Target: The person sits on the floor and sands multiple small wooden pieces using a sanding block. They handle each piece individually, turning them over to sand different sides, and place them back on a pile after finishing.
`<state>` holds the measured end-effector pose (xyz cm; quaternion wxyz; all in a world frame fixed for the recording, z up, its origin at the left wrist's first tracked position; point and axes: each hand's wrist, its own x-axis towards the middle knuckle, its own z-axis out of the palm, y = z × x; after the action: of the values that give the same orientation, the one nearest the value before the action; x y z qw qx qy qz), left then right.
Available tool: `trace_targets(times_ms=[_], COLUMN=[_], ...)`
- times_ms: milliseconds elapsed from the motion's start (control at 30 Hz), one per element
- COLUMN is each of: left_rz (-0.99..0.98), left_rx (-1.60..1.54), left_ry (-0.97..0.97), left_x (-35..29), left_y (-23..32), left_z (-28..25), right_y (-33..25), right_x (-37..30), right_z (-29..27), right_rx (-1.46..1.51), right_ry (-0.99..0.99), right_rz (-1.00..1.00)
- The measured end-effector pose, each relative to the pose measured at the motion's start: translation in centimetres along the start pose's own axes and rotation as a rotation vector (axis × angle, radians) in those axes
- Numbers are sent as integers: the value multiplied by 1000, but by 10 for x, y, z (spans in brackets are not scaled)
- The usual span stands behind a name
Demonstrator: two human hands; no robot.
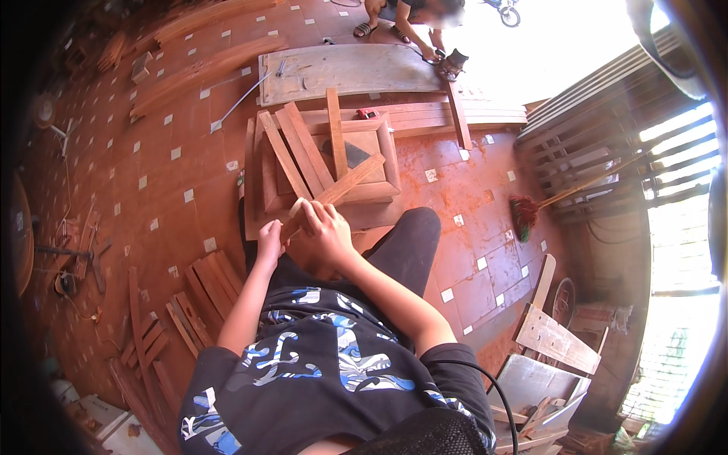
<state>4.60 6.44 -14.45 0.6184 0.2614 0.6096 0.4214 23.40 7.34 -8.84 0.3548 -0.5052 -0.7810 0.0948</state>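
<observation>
A reddish wooden slat point(353, 177) slants from my lap up over a low panelled wooden stand point(390, 155). My left hand point(271, 243) is closed round its near end. My right hand point(327, 229) curls over the slat a little farther along. Against its fingers is a small pale piece point(299, 206) that looks like folded sandpaper; fingers hide part of it. More slats point(305, 148) lie side by side on the stand, left of the one I hold, and another slat point(337, 133) lies beyond it. A dark flat block point(356, 155) rests on the stand.
Ahead, a person point(413, 19) bends over a power tool point(453, 62) at a long grey board point(356, 70). A small red tool point(368, 114) lies near it. Wood stacks point(216, 284) lie left; a broom point(525, 212) and leaning boards point(557, 337) are right.
</observation>
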Motion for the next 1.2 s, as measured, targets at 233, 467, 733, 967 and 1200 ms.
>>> trace_targets(times_ms=[233,467,733,967,1200], left_rz=[61,42,28,29,61], left_rx=[20,27,31,61,48], left_ry=[-37,-28,22,-33,-14], left_x=[0,-2,5,0,-3], left_y=[-1,7,-9,-9,0], left_z=[-3,-1,-1,-10,-2], right_y=[103,157,26,45,134], right_x=[48,79,5,20,65], right_z=[-22,-39,-4,-18,-44], right_rx=[-353,-356,-113,-161,-362], right_ry=[240,315,139,93,240], right_rz=[133,332,-13,-106,177])
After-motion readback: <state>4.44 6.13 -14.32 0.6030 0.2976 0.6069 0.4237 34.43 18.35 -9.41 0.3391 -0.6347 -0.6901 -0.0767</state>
